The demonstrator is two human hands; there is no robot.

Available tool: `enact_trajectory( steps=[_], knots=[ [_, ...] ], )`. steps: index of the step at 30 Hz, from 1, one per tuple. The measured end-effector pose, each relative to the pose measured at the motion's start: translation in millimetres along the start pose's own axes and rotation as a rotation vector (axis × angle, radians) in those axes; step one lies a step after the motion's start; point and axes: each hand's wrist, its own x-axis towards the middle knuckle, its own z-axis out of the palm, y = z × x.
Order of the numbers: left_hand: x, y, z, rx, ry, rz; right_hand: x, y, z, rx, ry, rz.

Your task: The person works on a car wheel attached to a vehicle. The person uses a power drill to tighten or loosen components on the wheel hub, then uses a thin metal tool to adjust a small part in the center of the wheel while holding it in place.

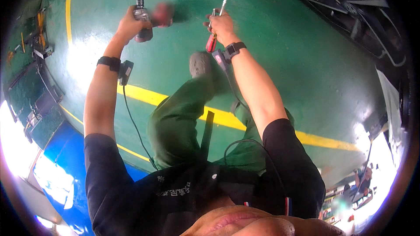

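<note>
Gripping | left fingers (pixel 131 11) curled round dark power tool (pixel 142 16) | right fingers (pixel 207 23) wrapped round red-handled driver (pixel 211 43)

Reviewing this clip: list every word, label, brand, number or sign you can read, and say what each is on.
Black shirt: white characters on the chest; present, but not copied out here.
Small box at the right wrist: pale and reddish label, too small to read.
Small box at the left wrist: small marking, too small to read.
Power tool in the left hand: nothing legible.
</note>
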Motion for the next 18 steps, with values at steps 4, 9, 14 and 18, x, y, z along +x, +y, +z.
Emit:
enact_trajectory(
  steps=[4, 9, 14, 18],
  knots=[
    [18.4, -23.2, 14.2, -0.086, 0.098, 0.017, 66.9, 24.7, 22.5, -0.074, -0.036, -0.039],
    [47.8, -2.2, 15.6, -0.112, 0.223, 0.06, 163.5, 59.1, 43.9, -0.435, -0.215, -0.06],
    [65.5, -31.3, 18.4, 0.014, 0.332, -0.096, 143.6, 40.4, 46.7, -0.157, -0.431, 0.182],
    [57.3, -18.3, 8.1, 0.17, 0.481, 0.023, 145.3, 6.5, 13.7, -0.165, -0.317, 0.129]
  ],
)
